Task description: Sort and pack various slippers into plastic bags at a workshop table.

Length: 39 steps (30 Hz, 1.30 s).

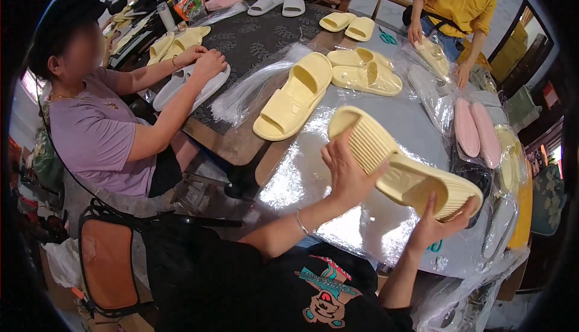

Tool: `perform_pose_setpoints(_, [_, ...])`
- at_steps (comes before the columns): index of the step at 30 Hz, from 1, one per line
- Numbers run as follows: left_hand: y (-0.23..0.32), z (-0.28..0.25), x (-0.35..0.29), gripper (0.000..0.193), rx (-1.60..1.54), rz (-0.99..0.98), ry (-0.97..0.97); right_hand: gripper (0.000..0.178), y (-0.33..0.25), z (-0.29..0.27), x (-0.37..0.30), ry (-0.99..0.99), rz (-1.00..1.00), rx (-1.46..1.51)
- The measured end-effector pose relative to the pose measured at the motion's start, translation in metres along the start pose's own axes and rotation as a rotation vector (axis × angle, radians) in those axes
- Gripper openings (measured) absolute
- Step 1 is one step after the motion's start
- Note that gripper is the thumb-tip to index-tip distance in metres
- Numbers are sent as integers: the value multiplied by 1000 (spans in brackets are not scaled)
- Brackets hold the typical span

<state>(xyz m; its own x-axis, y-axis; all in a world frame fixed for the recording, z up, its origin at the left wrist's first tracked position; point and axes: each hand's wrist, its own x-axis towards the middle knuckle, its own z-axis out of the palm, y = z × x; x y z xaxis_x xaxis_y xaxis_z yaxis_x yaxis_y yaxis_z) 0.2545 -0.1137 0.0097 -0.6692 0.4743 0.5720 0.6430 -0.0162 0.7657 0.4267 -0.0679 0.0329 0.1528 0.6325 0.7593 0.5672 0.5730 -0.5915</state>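
Note:
A pale yellow slide sandal point(416, 172) is held tilted above the near side of the table, its ribbed footbed facing up. My left hand point(350, 175) grips its edge near the heel end, fingers curled over the side. At the toe end my right hand point(439, 223) clasps the other edge, thumb up against the strap opening. On the table just beyond lie two joined-looking yellow slides point(294, 97), with another yellow pair in clear plastic point(366, 71) to their right.
Clear plastic bags point(259, 91) lie mid-table. Wrapped pink slippers point(476, 128) line the right side, with teal scissors point(387, 37) farther back. A co-worker at left handles white slides point(211, 85); others sit or stand across the table. An orange-backed chair point(108, 262) stands at left.

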Motion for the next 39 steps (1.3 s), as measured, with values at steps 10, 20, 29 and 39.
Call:
perform_pose_setpoints(10, [-9, -37, -40, 84, -49, 145, -112, 66, -17, 4, -26, 61, 315, 551])
perform_pose_setpoints(20, [-54, -62, -10, 46, -1344, -887, -35, 47, 37, -35, -35, -373, -103, 88])
perform_pose_setpoints(29, [-54, -72, -6, 44, -1293, -840, -228, 84, 59, -49, 2, -837, 530, 811])
perform_pose_setpoints(39, [-54, -80, 7, 43, -1287, -915, -412, 99, 60, -54, -12, -1264, 526, 927])
